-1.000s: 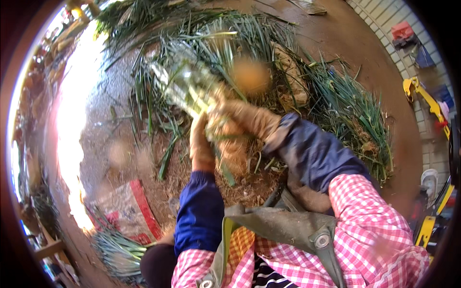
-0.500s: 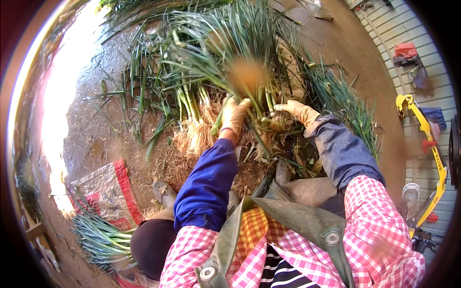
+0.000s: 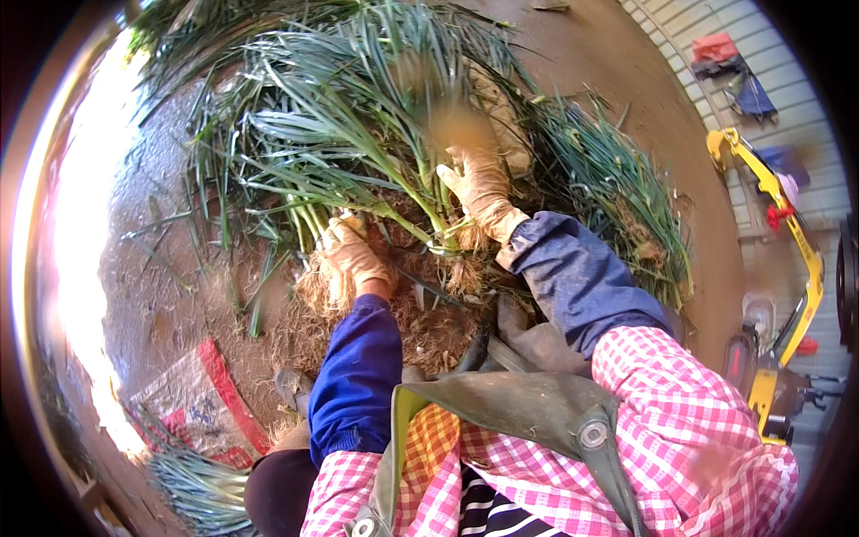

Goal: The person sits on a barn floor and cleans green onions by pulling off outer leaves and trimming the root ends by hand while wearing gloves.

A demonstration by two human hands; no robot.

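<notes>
Long-leaved green onions with pale stems and tangled roots lie in a heap before me. My left hand, gloved in tan, is closed around pale stems just above the roots on the left side of the heap. Beside a separate cluster of stems is my right hand, also gloved; its thumb is spread away from the other fingers. An orange-brown blur partly covers those fingertips. Roots hang below that cluster, between my two hands.
More green onions lie to the right. A bundle and a red-edged woven sack are at lower left. Loose roots cover the ground near my boots. A yellow toy-like digger arm stands at the right by a ribbed wall.
My left hand has moved left and down from the middle stems to the left cluster. The right hand has shifted left and up, its thumb now apart. The view has shifted slightly.
</notes>
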